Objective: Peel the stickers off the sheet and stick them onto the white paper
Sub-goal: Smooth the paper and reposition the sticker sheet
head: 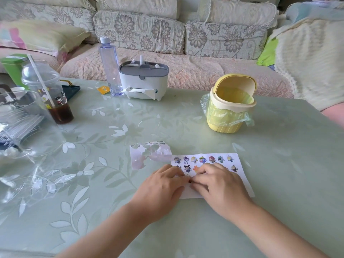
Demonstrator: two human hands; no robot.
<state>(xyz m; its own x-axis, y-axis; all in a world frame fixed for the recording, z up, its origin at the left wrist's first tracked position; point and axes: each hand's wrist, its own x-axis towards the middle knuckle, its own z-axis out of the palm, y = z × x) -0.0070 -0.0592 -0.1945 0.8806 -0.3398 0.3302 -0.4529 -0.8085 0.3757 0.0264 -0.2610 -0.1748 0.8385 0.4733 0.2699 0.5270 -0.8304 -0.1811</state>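
Observation:
The white paper (242, 181) lies on the table in front of me, with two rows of small cartoon stickers (202, 159) stuck along its far edge. Left of it lies the peeled sticker sheet (137, 159), translucent, full of cut-out holes and curling up at its far edge. My left hand (163, 189) rests on the paper's left edge with bent fingers pressing down. My right hand (219, 185) is over the middle of the paper. Its thumb and forefinger pinch a small sticker (189, 180) where the two hands' fingertips meet. Both hands hide the paper's lower rows.
A yellow mini bin (230, 108) with a plastic liner stands at the far right. A tissue box (143, 81) and a clear bottle (109, 66) stand at the back. At the left are a drink cup with a straw (50, 92) and crumpled clear plastic (28, 142).

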